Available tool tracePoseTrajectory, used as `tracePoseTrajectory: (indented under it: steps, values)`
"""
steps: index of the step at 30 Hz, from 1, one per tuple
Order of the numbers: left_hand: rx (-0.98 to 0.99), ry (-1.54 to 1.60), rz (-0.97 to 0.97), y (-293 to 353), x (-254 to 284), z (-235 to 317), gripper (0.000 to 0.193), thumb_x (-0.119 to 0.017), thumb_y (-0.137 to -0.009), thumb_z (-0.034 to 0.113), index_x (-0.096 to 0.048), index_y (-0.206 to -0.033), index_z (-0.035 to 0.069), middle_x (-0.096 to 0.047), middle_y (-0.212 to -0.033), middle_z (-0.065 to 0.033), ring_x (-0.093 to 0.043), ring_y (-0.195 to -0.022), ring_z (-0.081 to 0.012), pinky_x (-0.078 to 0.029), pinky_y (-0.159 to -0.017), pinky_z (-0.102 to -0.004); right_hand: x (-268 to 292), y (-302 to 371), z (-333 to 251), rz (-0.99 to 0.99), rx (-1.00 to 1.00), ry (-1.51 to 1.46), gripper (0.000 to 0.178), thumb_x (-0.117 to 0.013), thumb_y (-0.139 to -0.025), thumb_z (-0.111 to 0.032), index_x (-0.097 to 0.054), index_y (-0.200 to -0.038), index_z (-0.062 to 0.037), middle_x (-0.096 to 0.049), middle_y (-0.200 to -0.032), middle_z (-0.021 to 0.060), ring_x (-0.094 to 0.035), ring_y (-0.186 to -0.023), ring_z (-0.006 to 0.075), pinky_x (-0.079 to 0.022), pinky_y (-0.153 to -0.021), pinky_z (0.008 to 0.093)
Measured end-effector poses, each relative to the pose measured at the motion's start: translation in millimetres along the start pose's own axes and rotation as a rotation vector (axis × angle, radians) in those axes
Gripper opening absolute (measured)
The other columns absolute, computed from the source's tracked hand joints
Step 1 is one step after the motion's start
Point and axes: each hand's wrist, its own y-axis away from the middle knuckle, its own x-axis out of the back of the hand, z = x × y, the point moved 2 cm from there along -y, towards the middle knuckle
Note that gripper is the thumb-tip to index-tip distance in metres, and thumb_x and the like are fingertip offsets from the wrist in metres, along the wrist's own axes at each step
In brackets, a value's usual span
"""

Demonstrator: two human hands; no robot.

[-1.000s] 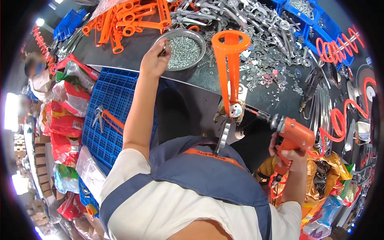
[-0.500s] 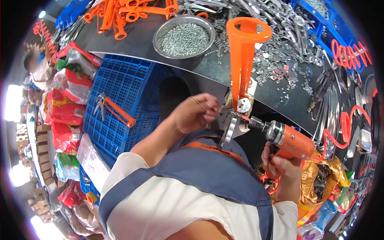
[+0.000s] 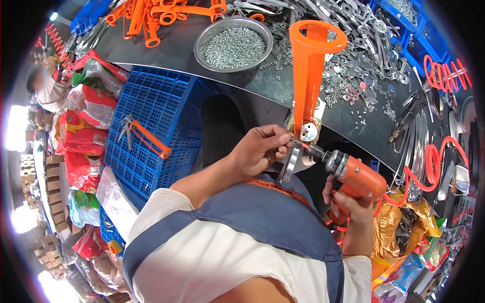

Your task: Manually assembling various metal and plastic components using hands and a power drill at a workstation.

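Note:
An orange handle with a ringed end (image 3: 308,65) stands upright at the table's front edge, with a round metal plate (image 3: 308,132) at its foot. Just below, a grey metal lever part (image 3: 289,162) juts toward my body. My left hand (image 3: 262,148) is closed in a pinch at the top of that lever part; whatever lies between thumb and fingers is too small to make out. In my right hand (image 3: 348,204) is an orange air-powered driver (image 3: 359,179), its chuck and bit pointing left at the joint under the handle.
A steel bowl of small metal fasteners (image 3: 232,48) stands on the dark table (image 3: 172,53). Loose nuts and plates (image 3: 353,91) lie right of the handle. Blue crates (image 3: 151,111) stand left, bearing one orange-handled tool (image 3: 150,139). A coiled red hose (image 3: 432,166) hangs at right.
My left hand has moved right and down to the lever part. The driver in my right hand has shifted left, bringing its bit closer to the joint.

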Motion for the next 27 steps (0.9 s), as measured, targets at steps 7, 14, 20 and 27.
tracePoseTrajectory:
  steps: [7, 14, 20, 27]
  values:
    - [-0.046, -0.065, 0.018, 0, -3, -4, 0.013, -0.056, -0.093, 0.010, -0.062, -0.096, 0.000, -0.059, -0.080, -0.0063, -0.053, -0.066, -0.0091, -0.044, -0.059, -0.0238, 3, 4, 2, -0.033, 0.020, 0.113, 0.035, -0.063, -0.084, -0.007, -0.050, -0.115, 0.0028, -0.061, -0.082, 0.0120, -0.054, -0.051, 0.0093, -0.042, -0.043, 0.0197]
    - [-0.401, -0.899, 0.074, 2, -2, -4, 0.013, -0.061, -0.090, 0.011, -0.062, -0.099, 0.001, -0.057, -0.070, -0.0043, -0.054, -0.061, -0.0099, -0.045, -0.056, -0.0273, 11, 9, -22, 0.085, 0.045, 0.214, 0.036, -0.063, -0.082, -0.005, -0.050, -0.115, 0.0041, -0.061, -0.082, 0.0112, -0.061, -0.065, 0.0143, -0.047, -0.043, 0.0208]
    - [-1.037, -1.741, -0.038, -23, -4, -16, 0.031, -0.070, -0.077, 0.009, -0.064, -0.108, 0.011, -0.051, -0.058, -0.0048, -0.053, -0.049, -0.0218, -0.041, -0.043, -0.0320, 18, -15, -40, 0.168, -0.080, 0.362, 0.036, -0.061, -0.080, 0.003, -0.051, -0.114, 0.0033, -0.061, -0.082, 0.0100, -0.061, -0.067, 0.0139, -0.047, -0.042, 0.0218]
    - [-1.224, -1.844, -0.102, -35, 6, -21, 0.032, -0.071, -0.075, 0.008, -0.065, -0.107, 0.011, -0.047, -0.057, -0.0021, -0.050, -0.046, -0.0188, -0.038, -0.040, -0.0324, 3, -39, -69, 0.051, -0.205, 0.643, 0.035, -0.063, -0.079, -0.001, -0.053, -0.113, 0.0002, -0.062, -0.080, 0.0059, -0.060, -0.061, 0.0109, -0.047, -0.042, 0.0241]
